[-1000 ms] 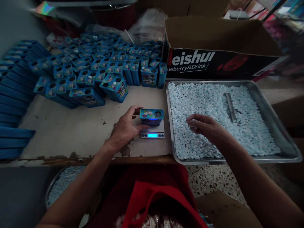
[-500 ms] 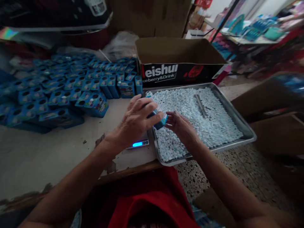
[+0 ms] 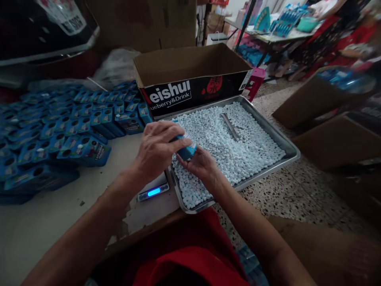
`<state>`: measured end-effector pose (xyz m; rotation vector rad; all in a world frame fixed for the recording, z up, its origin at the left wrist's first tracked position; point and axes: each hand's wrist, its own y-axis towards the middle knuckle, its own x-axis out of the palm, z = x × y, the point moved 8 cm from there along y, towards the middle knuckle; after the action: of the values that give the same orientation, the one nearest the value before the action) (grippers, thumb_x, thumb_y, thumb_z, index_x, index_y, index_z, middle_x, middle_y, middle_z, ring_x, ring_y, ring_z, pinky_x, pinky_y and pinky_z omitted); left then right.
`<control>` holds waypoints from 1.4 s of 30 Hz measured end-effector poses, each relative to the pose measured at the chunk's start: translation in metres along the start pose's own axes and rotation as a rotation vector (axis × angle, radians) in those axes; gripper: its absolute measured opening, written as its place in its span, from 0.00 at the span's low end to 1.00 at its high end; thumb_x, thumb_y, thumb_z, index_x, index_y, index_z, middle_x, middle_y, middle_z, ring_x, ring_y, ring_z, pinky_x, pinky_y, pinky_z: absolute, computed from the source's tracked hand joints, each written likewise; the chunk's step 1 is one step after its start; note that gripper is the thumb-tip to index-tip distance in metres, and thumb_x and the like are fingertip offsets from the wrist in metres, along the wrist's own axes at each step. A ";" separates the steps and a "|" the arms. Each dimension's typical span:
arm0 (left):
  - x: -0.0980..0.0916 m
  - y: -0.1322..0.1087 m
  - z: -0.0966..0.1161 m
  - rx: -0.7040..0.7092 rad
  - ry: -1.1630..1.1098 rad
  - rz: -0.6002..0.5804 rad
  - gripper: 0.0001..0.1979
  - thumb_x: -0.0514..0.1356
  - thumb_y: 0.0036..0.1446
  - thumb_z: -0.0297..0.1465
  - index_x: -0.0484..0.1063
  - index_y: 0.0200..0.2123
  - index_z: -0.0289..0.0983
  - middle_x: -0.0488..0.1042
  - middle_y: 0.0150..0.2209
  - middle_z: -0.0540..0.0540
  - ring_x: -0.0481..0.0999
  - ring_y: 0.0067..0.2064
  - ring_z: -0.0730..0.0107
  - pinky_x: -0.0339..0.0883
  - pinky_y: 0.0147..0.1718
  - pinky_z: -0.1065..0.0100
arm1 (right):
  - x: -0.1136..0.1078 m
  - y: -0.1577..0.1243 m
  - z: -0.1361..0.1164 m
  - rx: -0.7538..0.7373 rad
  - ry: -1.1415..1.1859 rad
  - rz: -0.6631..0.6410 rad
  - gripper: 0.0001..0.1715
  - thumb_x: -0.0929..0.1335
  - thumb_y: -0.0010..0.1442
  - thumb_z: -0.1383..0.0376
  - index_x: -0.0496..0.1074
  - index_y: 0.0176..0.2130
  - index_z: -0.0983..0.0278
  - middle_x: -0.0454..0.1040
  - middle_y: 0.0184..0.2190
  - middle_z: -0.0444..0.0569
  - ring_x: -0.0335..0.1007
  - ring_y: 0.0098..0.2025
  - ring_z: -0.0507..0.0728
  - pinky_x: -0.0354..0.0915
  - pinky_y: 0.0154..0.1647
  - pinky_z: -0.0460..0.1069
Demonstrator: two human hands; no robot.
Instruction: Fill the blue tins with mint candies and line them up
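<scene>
My left hand is closed around a little blue box, with my fingers bent over it. The box is tipped, and it is up over the near left part of the big metal tray. My right hand is turned up and part open like a cup, right under the low end of the box. I can't tell if anything is in my palm. The tray is full of tiny pale blue and white sweets, and a metal strip lies on top of them. Just left of the tray, a small scale glows blue on the tabletop. Lots more blue boxes stand close together on the left, many with a dark round hole on top. Behind the tray is a big open carton, brown inside and black in front
</scene>
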<state>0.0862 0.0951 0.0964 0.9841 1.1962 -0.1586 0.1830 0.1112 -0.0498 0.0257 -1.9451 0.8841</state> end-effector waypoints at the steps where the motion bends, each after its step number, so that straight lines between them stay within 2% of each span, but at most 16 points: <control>1: -0.001 0.001 0.000 -0.003 0.012 0.002 0.12 0.60 0.72 0.28 0.81 0.49 0.49 0.82 0.53 0.47 0.76 0.59 0.55 0.61 0.59 0.47 | 0.000 0.001 0.000 0.000 0.013 -0.005 0.10 0.60 0.75 0.65 0.70 0.44 0.61 0.78 0.36 0.46 0.76 0.37 0.56 0.79 0.40 0.52; 4: -0.003 0.002 0.001 0.013 0.034 0.005 0.15 0.59 0.71 0.26 0.81 0.51 0.50 0.82 0.52 0.47 0.76 0.59 0.53 0.60 0.59 0.46 | -0.001 0.002 0.000 0.011 0.046 -0.017 0.14 0.58 0.78 0.63 0.70 0.44 0.62 0.77 0.35 0.47 0.77 0.37 0.56 0.79 0.39 0.51; 7: -0.005 -0.001 -0.006 -0.036 0.064 0.026 0.17 0.60 0.71 0.26 0.81 0.53 0.53 0.81 0.54 0.48 0.75 0.60 0.53 0.58 0.61 0.45 | -0.006 0.002 0.002 0.028 0.037 0.006 0.17 0.57 0.79 0.58 0.69 0.43 0.62 0.77 0.35 0.49 0.76 0.35 0.56 0.79 0.34 0.50; 11: -0.008 -0.020 -0.023 -0.175 -0.011 0.065 0.11 0.62 0.71 0.29 0.82 0.49 0.50 0.83 0.50 0.49 0.78 0.55 0.55 0.63 0.60 0.48 | -0.007 0.001 0.004 0.031 0.046 0.018 0.11 0.60 0.78 0.61 0.69 0.46 0.61 0.76 0.36 0.49 0.77 0.36 0.57 0.80 0.34 0.51; 14: -0.015 -0.062 -0.051 -0.492 -0.202 0.175 0.10 0.69 0.64 0.34 0.82 0.49 0.47 0.82 0.49 0.48 0.79 0.52 0.56 0.69 0.57 0.54 | -0.005 -0.001 0.008 0.082 0.009 -0.018 0.06 0.63 0.75 0.68 0.70 0.47 0.63 0.77 0.36 0.50 0.78 0.37 0.56 0.79 0.34 0.47; 17: -0.013 -0.126 -0.071 -0.887 -0.464 0.293 0.19 0.76 0.54 0.38 0.80 0.48 0.43 0.82 0.47 0.47 0.80 0.49 0.57 0.73 0.53 0.59 | -0.005 -0.004 0.009 0.106 -0.066 -0.035 0.04 0.66 0.71 0.73 0.71 0.45 0.66 0.77 0.33 0.51 0.76 0.31 0.52 0.73 0.27 0.41; 19: -0.008 -0.166 -0.071 -1.096 -0.653 0.384 0.24 0.78 0.49 0.38 0.77 0.48 0.40 0.82 0.46 0.46 0.81 0.49 0.58 0.74 0.54 0.60 | -0.005 -0.004 0.006 0.078 -0.091 -0.046 0.05 0.67 0.69 0.74 0.72 0.44 0.67 0.75 0.29 0.47 0.69 0.24 0.48 0.66 0.21 0.39; 21: -0.002 -0.189 -0.061 -1.200 -0.805 0.441 0.27 0.78 0.46 0.37 0.74 0.48 0.39 0.82 0.46 0.46 0.82 0.49 0.59 0.74 0.55 0.60 | -0.002 -0.004 0.003 0.040 -0.098 -0.084 0.06 0.67 0.67 0.75 0.72 0.43 0.67 0.71 0.25 0.43 0.61 0.19 0.46 0.58 0.17 0.38; 24: 0.008 -0.202 -0.046 -1.278 -0.870 0.352 0.27 0.77 0.49 0.39 0.73 0.50 0.41 0.83 0.45 0.47 0.83 0.49 0.59 0.75 0.55 0.59 | 0.006 -0.006 0.003 0.001 -0.148 -0.148 0.06 0.70 0.63 0.74 0.72 0.40 0.66 0.68 0.22 0.40 0.56 0.18 0.45 0.56 0.16 0.39; 27: 0.010 -0.205 -0.040 -1.291 -0.847 0.274 0.29 0.76 0.50 0.41 0.72 0.52 0.44 0.83 0.46 0.48 0.84 0.49 0.57 0.77 0.53 0.58 | 0.011 -0.010 0.008 -0.010 -0.264 -0.173 0.06 0.73 0.60 0.72 0.74 0.40 0.67 0.71 0.23 0.42 0.59 0.19 0.45 0.57 0.18 0.39; 31: -0.017 -0.219 -0.048 -1.208 -0.782 0.420 0.39 0.79 0.43 0.38 0.70 0.58 0.44 0.79 0.55 0.43 0.80 0.59 0.54 0.74 0.61 0.53 | 0.008 -0.016 0.005 -0.034 -0.459 -0.157 0.11 0.77 0.58 0.69 0.78 0.42 0.68 0.76 0.28 0.45 0.66 0.24 0.46 0.63 0.21 0.39; 34: -0.041 -0.240 -0.054 -1.228 -0.728 0.442 0.35 0.77 0.48 0.37 0.71 0.58 0.43 0.79 0.53 0.43 0.80 0.58 0.56 0.73 0.62 0.51 | 0.005 -0.022 -0.012 -0.092 -0.599 -0.125 0.13 0.79 0.60 0.60 0.80 0.40 0.66 0.78 0.30 0.47 0.70 0.27 0.48 0.68 0.26 0.42; 36: -0.055 -0.251 -0.055 -1.270 -0.681 0.439 0.27 0.75 0.53 0.38 0.74 0.55 0.42 0.80 0.50 0.43 0.81 0.54 0.57 0.76 0.59 0.53 | 0.012 -0.029 -0.026 -0.166 -0.726 -0.147 0.18 0.78 0.62 0.52 0.80 0.36 0.64 0.79 0.32 0.48 0.75 0.32 0.52 0.73 0.33 0.47; 38: -0.066 -0.255 -0.054 -1.291 -0.633 0.431 0.20 0.73 0.56 0.38 0.77 0.51 0.41 0.81 0.48 0.43 0.82 0.51 0.59 0.77 0.56 0.55 | 0.031 -0.041 -0.043 -0.356 -0.933 -0.195 0.23 0.74 0.65 0.45 0.80 0.34 0.62 0.82 0.37 0.51 0.80 0.42 0.59 0.76 0.45 0.56; 40: -0.074 -0.251 -0.053 -1.274 -0.594 0.433 0.19 0.72 0.57 0.37 0.78 0.50 0.40 0.81 0.47 0.44 0.83 0.49 0.61 0.78 0.55 0.57 | 0.058 -0.061 -0.065 -0.710 -1.129 -0.227 0.24 0.70 0.68 0.44 0.81 0.35 0.60 0.83 0.47 0.53 0.77 0.57 0.65 0.70 0.60 0.65; 42: -0.080 -0.241 -0.052 -1.220 -0.554 0.447 0.19 0.73 0.57 0.36 0.78 0.51 0.40 0.82 0.46 0.45 0.83 0.48 0.62 0.77 0.56 0.58 | 0.080 -0.083 -0.083 -1.056 -1.163 -0.222 0.23 0.67 0.71 0.47 0.82 0.36 0.58 0.81 0.57 0.52 0.68 0.69 0.67 0.59 0.69 0.70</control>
<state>-0.1235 -0.0421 0.0280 0.0640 0.3633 0.5736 0.2336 0.1256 0.0818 0.1541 -3.1621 -0.5715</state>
